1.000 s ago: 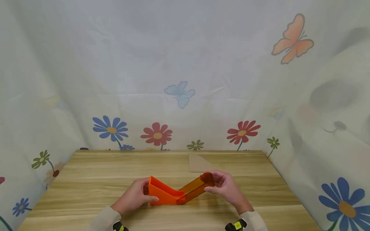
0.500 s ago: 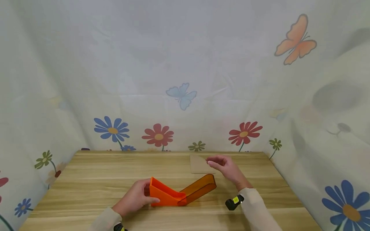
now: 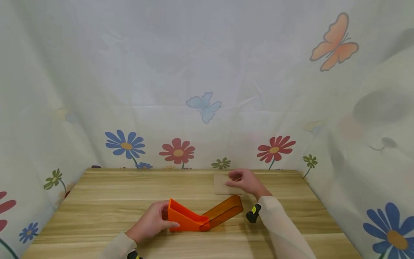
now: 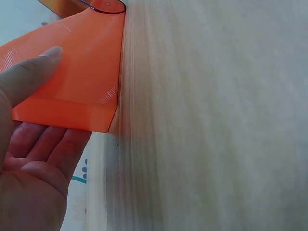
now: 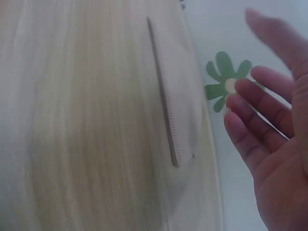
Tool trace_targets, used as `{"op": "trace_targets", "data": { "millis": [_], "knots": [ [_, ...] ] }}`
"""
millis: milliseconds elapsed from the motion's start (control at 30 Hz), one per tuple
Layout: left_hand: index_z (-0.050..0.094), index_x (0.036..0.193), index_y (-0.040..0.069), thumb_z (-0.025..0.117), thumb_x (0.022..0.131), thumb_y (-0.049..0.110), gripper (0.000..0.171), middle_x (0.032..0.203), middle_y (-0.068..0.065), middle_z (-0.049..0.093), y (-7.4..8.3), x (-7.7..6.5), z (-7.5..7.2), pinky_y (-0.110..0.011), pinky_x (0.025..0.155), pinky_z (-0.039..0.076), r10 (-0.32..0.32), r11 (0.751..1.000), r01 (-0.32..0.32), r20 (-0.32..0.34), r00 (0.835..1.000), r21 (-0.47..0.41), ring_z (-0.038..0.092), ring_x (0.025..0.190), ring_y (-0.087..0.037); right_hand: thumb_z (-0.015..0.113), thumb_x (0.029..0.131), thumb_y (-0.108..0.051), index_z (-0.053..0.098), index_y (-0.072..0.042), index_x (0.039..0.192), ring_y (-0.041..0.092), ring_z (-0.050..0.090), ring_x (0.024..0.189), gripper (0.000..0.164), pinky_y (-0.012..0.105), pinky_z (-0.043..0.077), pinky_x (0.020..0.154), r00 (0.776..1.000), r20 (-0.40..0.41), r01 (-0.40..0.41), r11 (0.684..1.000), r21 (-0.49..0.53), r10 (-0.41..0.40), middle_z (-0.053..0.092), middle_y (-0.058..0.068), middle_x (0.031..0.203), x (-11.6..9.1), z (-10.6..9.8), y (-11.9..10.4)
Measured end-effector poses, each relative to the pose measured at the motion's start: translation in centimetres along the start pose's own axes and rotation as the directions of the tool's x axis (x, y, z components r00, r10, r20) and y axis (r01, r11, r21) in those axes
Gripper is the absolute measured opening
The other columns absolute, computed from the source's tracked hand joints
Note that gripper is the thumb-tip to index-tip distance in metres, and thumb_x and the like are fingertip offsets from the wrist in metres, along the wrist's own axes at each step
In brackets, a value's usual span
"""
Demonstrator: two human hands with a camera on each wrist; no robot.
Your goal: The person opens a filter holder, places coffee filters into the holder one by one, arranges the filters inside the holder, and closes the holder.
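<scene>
R hand [image 3: 247, 181] now off amber cover [image 3: 226, 216], nr tan board [image 3: 220, 186], fingers apart; L hand [image 3: 151, 222] alone has fingers clamped on orange box [image 3: 185, 221].

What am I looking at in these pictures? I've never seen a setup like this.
There is no robot here: a person works bare-handed. The wide picture is taken from the head, looking forward and down; the two closer ones are taken from the left and right wrists. On the wood-grain table is an orange case with a see-through amber part angled up at one end. The left hand has its grip on the case. Further back lies a flat tan piece with ruler-like marks. The right hand is near it, holding nothing.
</scene>
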State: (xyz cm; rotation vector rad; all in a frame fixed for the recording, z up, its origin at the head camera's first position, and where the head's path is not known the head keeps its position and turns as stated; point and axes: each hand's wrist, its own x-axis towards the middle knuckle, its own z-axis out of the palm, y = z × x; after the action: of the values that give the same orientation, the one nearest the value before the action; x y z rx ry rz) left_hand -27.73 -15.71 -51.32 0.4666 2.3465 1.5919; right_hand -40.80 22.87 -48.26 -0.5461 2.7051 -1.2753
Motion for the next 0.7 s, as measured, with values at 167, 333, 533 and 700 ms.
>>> {"op": "trace_targets", "data": {
  "millis": [167, 333, 533, 700],
  "knots": [
    [0.067, 0.126, 0.016, 0.089, 0.079, 0.035, 0.055, 0.117, 0.001, 0.074, 0.1, 0.0, 0.0, -0.033, 0.092, 0.060, 0.000, 1.000, 0.000, -0.005, 1.000, 0.020, 0.069, 0.098, -0.018, 0.083, 0.088, -0.033, 0.067, 0.001, 0.126, 0.025, 0.066, 0.105, 0.054, 0.045, 0.057, 0.095, 0.999, -0.010, -0.037, 0.998, -0.048, 0.036, 0.071, 0.017, 0.121, 1.2, 0.4, 0.4],
    [0.067, 0.126, 0.016, 0.088, 0.079, 0.034, 0.055, 0.117, 0.001, 0.074, 0.3, 0.1, 0.0, -0.034, 0.092, 0.060, -0.001, 1.000, 0.001, -0.006, 1.000, 0.025, 0.069, 0.098, -0.018, 0.085, 0.086, -0.026, 0.070, 0.001, 0.119, 0.025, 0.065, 0.099, 0.045, 0.043, 0.057, 0.093, 0.995, -0.045, -0.095, 0.990, -0.102, 0.091, 0.072, 0.014, 0.112, 2.3, 0.7, 0.8],
    [0.067, 0.125, 0.016, 0.088, 0.079, 0.034, 0.054, 0.116, 0.002, 0.074, 0.4, 0.1, -0.2, -0.033, 0.092, 0.060, 0.005, 1.000, -0.005, -0.002, 1.000, 0.028, 0.069, 0.098, -0.018, 0.087, 0.083, -0.030, 0.067, -0.004, 0.122, 0.023, 0.062, 0.099, 0.051, 0.044, 0.058, 0.092, 0.983, -0.040, -0.186, 0.972, -0.142, 0.182, 0.068, 0.010, 0.116, 2.9, 1.3, 1.8],
    [0.067, 0.124, 0.017, 0.088, 0.079, 0.034, 0.053, 0.116, 0.002, 0.074, 0.3, 0.1, -0.2, -0.033, 0.092, 0.060, 0.004, 1.000, -0.004, 0.002, 1.000, 0.028, 0.069, 0.098, -0.017, 0.089, 0.080, -0.034, 0.065, -0.002, 0.124, 0.025, 0.063, 0.103, 0.059, 0.049, 0.057, 0.096, 0.980, -0.040, -0.197, 0.966, -0.168, 0.193, 0.067, 0.013, 0.123, 2.9, 1.9, 2.3]
  ]
}}
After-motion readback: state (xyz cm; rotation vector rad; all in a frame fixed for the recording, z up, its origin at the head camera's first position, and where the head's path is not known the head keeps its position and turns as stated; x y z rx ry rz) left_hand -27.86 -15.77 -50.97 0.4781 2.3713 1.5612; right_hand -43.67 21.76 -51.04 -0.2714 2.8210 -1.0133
